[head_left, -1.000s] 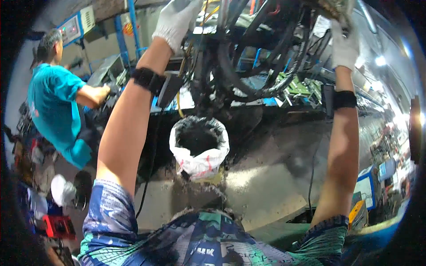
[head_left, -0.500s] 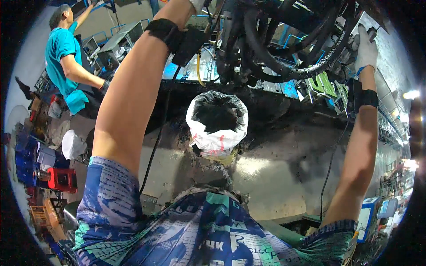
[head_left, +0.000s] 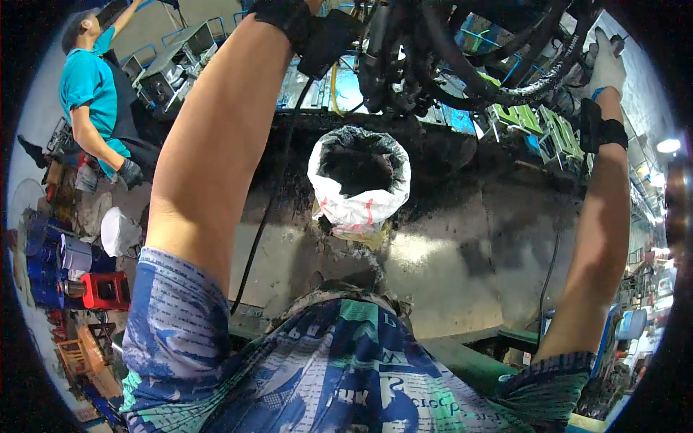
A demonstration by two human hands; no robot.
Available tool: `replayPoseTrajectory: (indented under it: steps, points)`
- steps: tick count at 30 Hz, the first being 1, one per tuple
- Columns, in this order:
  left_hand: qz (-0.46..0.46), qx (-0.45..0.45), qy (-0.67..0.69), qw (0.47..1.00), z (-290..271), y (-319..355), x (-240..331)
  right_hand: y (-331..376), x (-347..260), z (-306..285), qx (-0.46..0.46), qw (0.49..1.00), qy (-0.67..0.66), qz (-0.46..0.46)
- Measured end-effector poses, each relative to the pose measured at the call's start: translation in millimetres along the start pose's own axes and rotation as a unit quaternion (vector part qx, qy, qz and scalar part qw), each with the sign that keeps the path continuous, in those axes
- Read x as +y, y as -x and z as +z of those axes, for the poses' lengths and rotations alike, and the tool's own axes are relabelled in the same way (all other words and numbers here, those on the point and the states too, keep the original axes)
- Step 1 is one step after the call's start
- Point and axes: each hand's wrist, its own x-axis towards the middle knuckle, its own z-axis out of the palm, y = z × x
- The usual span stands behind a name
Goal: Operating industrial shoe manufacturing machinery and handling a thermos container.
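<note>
My left arm reaches up past the top edge of the picture, so my left hand is out of sight; a black strap with a dark block [head_left: 330, 45] sits around its wrist. Up at the right, my right hand [head_left: 607, 66] wears a pale glove and appears closed around a dark handle [head_left: 618, 45], with one finger pointing up. Its grip is partly hidden. Between the arms hangs a machine with thick black hoses [head_left: 462, 90]. Below it stands an open bucket lined with a white bag [head_left: 364, 206], dark inside.
Metal and green frame parts [head_left: 521, 119] lie behind the hoses. To the left, a co-worker in a teal shirt [head_left: 92, 86] stands with one arm raised. A red stool [head_left: 107, 290] and a white container [head_left: 120, 232] are on the left floor. A black cable [head_left: 267, 216] runs down beside my left arm.
My view has shifted slightly, and my left hand has slipped out past the top edge. The co-worker's lowered hand has dropped further. My right hand stays by the dark handle.
</note>
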Motion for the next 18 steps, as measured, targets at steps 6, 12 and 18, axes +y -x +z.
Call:
replayPoseTrajectory:
  steps: [6, 12, 18]
  points:
    - [0.036, 0.003, 0.011, 0.999, 0, -7, 5, -28, 15, -30, -0.024, 0.955, 0.282, -0.092]
    - [0.071, 0.013, 0.014, 0.997, -20, -13, 6, -63, 10, -39, -0.029, 0.963, 0.259, -0.066]
    - [0.052, -0.034, 0.072, 0.995, -43, -19, 16, -68, -1, -45, -0.020, 0.939, 0.331, -0.092]
